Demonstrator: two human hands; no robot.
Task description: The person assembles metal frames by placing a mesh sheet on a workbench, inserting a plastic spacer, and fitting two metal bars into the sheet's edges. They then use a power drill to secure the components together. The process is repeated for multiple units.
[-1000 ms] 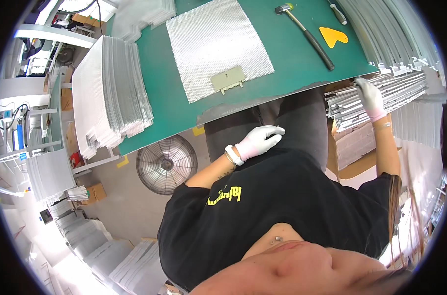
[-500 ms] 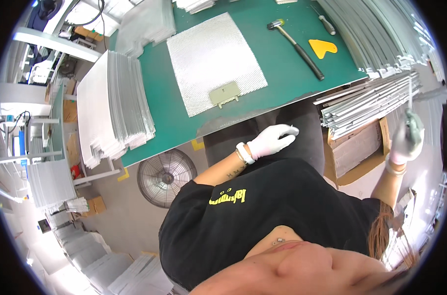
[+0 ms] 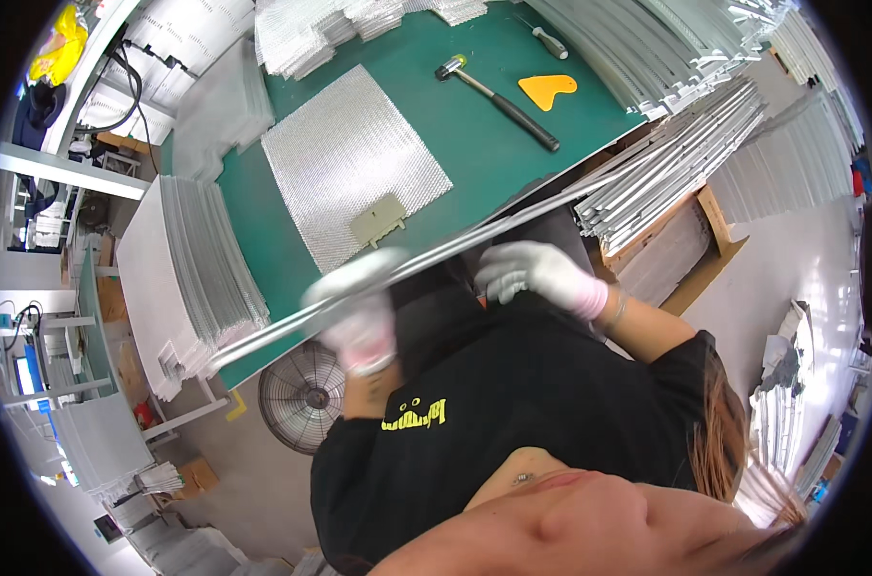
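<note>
Head view: a long metal strip [image 3: 493, 230] slants along the front edge of the green desk [image 3: 436, 120], with one gloved hand on it.
The left hand [image 3: 354, 312] is motion-blurred but looks closed around the strip; the right hand [image 3: 543, 273] sits just below it, fingers loosely curled and parted, with nothing visible in them. A piece this long and thin probably flexes, so a second grip farther right would steady it better than one hand alone. Best to keep it level and watch both ends: the left one is near the panel stack [image 3: 205, 259], while the right reaches toward the strip bundle [image 3: 647, 173]. Lifting it clear of the mesh sheet [image 3: 345, 149] and the small olive plate [image 3: 378, 221] should avoid snagging either.
</note>
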